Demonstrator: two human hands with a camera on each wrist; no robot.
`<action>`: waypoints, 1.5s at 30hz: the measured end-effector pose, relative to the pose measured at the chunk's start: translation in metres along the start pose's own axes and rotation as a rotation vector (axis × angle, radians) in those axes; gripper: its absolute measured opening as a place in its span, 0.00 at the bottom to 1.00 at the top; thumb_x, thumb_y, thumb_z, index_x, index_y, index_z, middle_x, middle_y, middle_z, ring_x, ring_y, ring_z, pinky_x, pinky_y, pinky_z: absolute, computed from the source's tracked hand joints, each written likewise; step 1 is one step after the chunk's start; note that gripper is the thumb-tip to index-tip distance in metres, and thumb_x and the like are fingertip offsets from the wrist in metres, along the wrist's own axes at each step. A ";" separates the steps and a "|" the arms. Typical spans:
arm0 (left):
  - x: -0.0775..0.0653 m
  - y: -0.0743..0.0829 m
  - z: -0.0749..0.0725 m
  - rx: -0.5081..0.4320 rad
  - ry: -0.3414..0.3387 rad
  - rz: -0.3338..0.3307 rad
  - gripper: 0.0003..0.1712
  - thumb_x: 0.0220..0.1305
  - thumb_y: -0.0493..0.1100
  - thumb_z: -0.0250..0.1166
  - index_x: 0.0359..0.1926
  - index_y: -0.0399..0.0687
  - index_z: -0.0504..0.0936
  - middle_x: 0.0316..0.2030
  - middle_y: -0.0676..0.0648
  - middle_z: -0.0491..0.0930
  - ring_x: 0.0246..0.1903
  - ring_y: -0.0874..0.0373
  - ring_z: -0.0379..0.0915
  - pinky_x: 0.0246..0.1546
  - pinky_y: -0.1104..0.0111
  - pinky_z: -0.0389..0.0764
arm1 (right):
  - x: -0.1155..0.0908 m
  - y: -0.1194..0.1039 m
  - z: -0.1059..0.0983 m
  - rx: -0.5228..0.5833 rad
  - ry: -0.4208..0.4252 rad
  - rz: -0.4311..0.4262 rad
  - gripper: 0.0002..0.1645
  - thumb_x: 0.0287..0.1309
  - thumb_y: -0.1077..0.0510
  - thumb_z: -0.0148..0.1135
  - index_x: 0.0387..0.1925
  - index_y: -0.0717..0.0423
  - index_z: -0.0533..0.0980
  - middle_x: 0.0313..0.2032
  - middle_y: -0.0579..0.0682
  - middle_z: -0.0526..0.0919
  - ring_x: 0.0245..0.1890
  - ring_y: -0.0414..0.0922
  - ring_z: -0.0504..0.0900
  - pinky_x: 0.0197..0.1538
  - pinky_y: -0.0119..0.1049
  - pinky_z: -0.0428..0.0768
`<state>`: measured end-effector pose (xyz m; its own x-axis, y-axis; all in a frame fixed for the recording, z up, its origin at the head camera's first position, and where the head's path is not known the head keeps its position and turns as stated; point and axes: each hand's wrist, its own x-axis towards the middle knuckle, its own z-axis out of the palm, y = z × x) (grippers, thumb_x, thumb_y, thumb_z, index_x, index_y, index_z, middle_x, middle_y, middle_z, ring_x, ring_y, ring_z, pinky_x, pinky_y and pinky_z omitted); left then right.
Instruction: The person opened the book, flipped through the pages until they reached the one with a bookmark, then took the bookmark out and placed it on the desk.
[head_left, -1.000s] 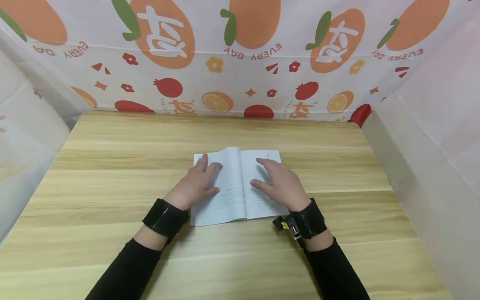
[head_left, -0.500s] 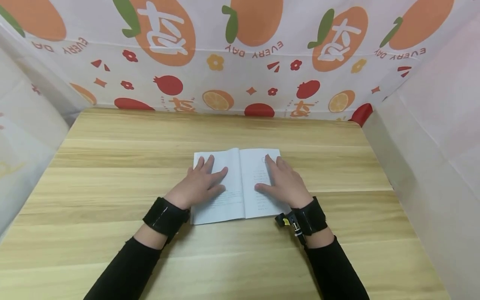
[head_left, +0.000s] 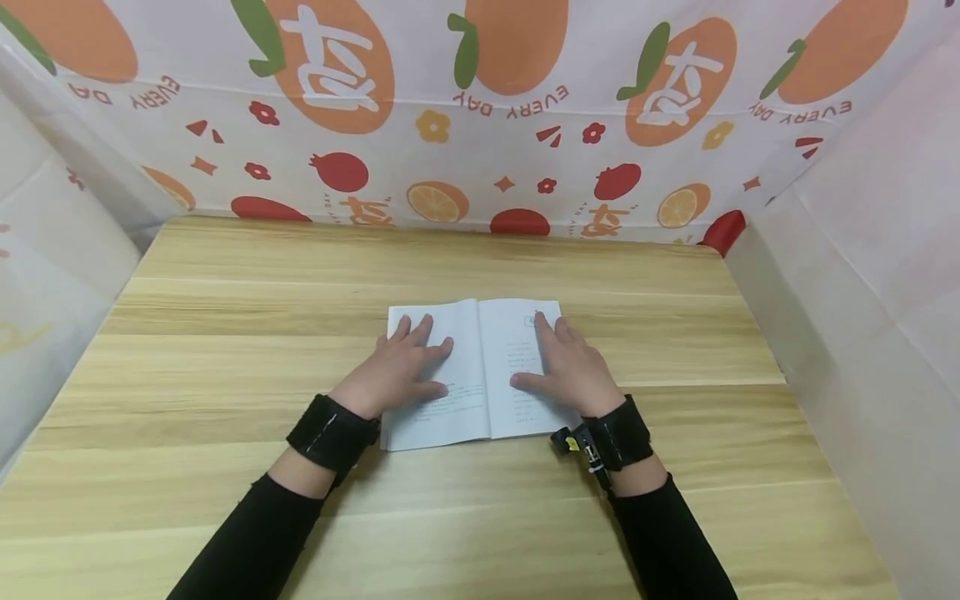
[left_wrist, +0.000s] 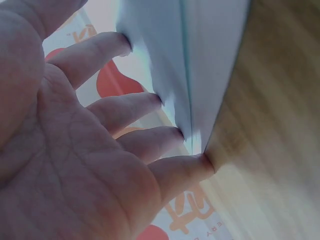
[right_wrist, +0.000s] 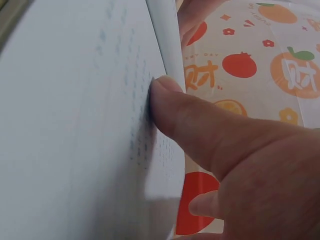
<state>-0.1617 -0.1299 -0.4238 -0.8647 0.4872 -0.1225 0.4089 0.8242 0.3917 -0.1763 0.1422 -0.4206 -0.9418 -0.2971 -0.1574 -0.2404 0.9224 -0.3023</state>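
Observation:
An open book (head_left: 468, 421) with white printed pages lies flat on the wooden table, its spine fold running down the middle. My left hand (head_left: 393, 371) rests on the left page with fingers spread. In the left wrist view, fingertips (left_wrist: 155, 98) of that hand touch the page, and the little finger reaches the table past the book's edge. Across the fold, my right hand (head_left: 573, 371) lies spread over the right page. Its thumb (right_wrist: 172, 107) touches the printed lines in the right wrist view. Neither hand curls round anything.
The wooden table (head_left: 225, 317) extends on all sides of the book. A fruit-patterned cloth (head_left: 495, 125) hangs behind the far edge, with pale cloth along both sides. Black bands (head_left: 333, 433) wrap both wrists, and a small camera hangs from the right one.
Both hands have settled onto the pages with their fingers spread flatter. The right hand has shifted slightly right, and the raised left page lies a little lower near the fold.

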 end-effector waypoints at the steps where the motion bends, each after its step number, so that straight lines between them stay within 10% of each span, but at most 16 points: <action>1: 0.000 0.000 0.000 0.003 -0.004 0.000 0.39 0.55 0.54 0.69 0.66 0.49 0.69 0.69 0.32 0.49 0.67 0.31 0.35 0.57 0.33 0.49 | 0.000 -0.001 0.000 -0.005 0.000 -0.004 0.64 0.44 0.30 0.66 0.73 0.56 0.48 0.68 0.66 0.55 0.67 0.60 0.53 0.55 0.63 0.66; 45: -0.004 0.000 -0.001 -0.015 0.032 0.001 0.39 0.54 0.54 0.70 0.66 0.51 0.70 0.69 0.33 0.52 0.66 0.31 0.38 0.57 0.33 0.49 | -0.013 -0.028 -0.014 0.182 0.167 -0.270 0.47 0.59 0.43 0.61 0.73 0.45 0.49 0.69 0.48 0.57 0.67 0.44 0.56 0.60 0.50 0.66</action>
<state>-0.1590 -0.1321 -0.4223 -0.8733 0.4782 -0.0929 0.4056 0.8194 0.4051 -0.1610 0.1237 -0.3966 -0.8791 -0.4655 0.1024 -0.4542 0.7528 -0.4764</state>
